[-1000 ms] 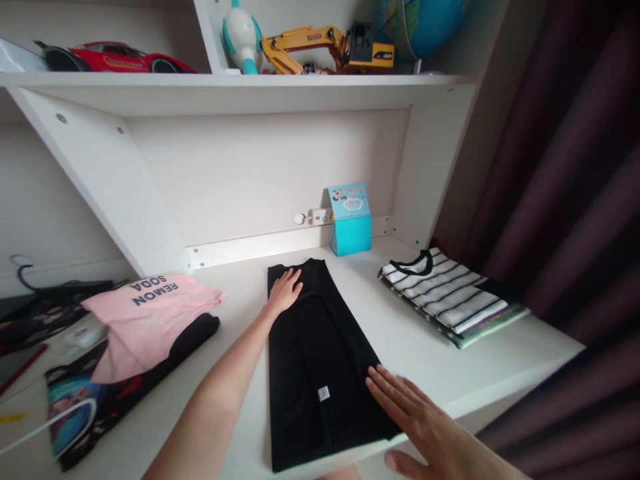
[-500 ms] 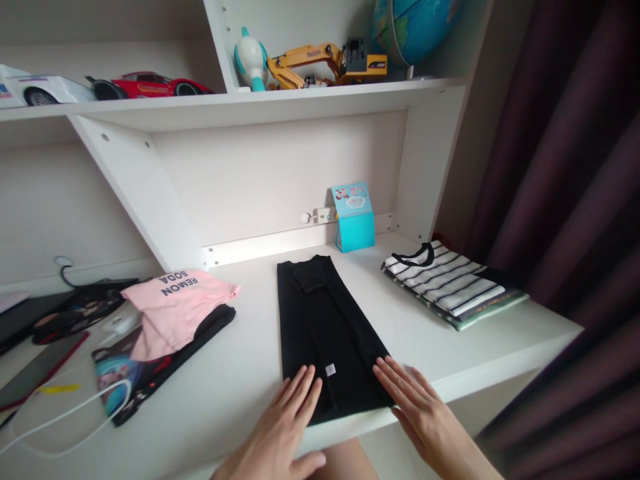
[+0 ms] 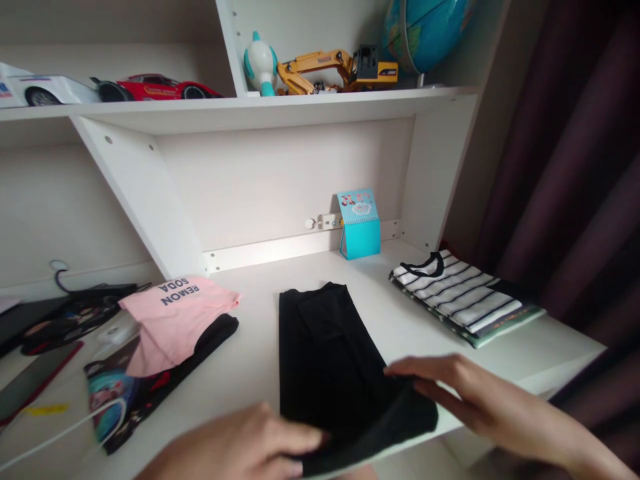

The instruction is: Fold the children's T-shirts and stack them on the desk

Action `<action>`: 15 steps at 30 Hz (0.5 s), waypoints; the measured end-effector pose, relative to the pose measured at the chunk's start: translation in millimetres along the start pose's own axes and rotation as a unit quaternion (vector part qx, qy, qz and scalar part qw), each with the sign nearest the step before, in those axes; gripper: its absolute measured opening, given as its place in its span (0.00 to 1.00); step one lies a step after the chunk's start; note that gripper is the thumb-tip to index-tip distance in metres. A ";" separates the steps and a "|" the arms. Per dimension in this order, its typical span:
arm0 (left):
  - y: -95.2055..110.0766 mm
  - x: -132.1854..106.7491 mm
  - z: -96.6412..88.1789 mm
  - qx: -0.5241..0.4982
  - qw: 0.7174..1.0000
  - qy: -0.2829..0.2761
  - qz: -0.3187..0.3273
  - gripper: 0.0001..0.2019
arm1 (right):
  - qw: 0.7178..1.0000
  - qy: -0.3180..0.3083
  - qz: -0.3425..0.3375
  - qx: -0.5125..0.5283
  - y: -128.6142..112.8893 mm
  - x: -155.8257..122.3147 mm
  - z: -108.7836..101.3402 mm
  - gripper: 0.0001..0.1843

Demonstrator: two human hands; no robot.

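Note:
A black shirt point(image 3: 320, 360), folded into a long narrow shape, lies on the white desk with its near end at the front edge. My right hand point(image 3: 460, 387) pinches the shirt's right side near the bottom, where the cloth is lifted and curled. At the near left corner, my left hand point(image 3: 265, 433) is closed on the hem, somewhat blurred by motion. Its fingertips are partly hidden by the cloth.
Right of the shirt lies a folded pile topped by a striped shirt point(image 3: 460, 293). A pink shirt point(image 3: 175, 320) lies at left over dark printed cloth. A blue desk calendar point(image 3: 361, 233) stands behind. Toys and a globe point(image 3: 435, 30) fill the shelf.
Both hands went from lying flat on the black shirt to gripping its near end. That end is now raised and bent, and the white tag no longer shows.

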State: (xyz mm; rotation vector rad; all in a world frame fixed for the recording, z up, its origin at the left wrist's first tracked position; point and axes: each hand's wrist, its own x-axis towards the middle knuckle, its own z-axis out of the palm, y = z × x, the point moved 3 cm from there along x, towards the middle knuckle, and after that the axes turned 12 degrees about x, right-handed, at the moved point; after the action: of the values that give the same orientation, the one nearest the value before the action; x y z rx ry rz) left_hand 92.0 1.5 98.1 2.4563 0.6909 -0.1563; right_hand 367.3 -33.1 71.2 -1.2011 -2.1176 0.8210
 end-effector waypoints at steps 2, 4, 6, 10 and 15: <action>-27.8 20.6 -43.4 -0.005 0.998 0.055 -0.037 0.15 | 1.000 -0.027 -0.005 -0.002 11.7 54.4 -22.9 0.18; -75.8 51.6 -75.7 -0.052 0.991 0.086 -0.089 0.18 | 0.999 -0.038 0.014 0.005 39.8 114.5 -37.2 0.16; -129.7 84.9 -92.4 -0.108 0.979 0.093 -0.146 0.21 | 0.993 -0.043 0.105 0.041 79.7 167.6 -39.1 0.15; -204.4 130.9 -85.9 -0.151 0.964 0.069 -0.210 0.21 | 0.984 -0.054 0.159 0.053 141.7 225.3 -17.8 0.15; -220.9 140.0 -72.3 -0.186 0.968 0.041 -0.163 0.20 | 0.985 -0.056 0.158 0.051 167.8 232.7 -7.6 0.15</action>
State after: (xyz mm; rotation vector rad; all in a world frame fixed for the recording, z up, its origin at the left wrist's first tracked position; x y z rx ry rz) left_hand 96.7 258.6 11.3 1.9897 1.0561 -0.0443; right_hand 360.8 242.7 -7.7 -1.4879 -1.9696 1.1464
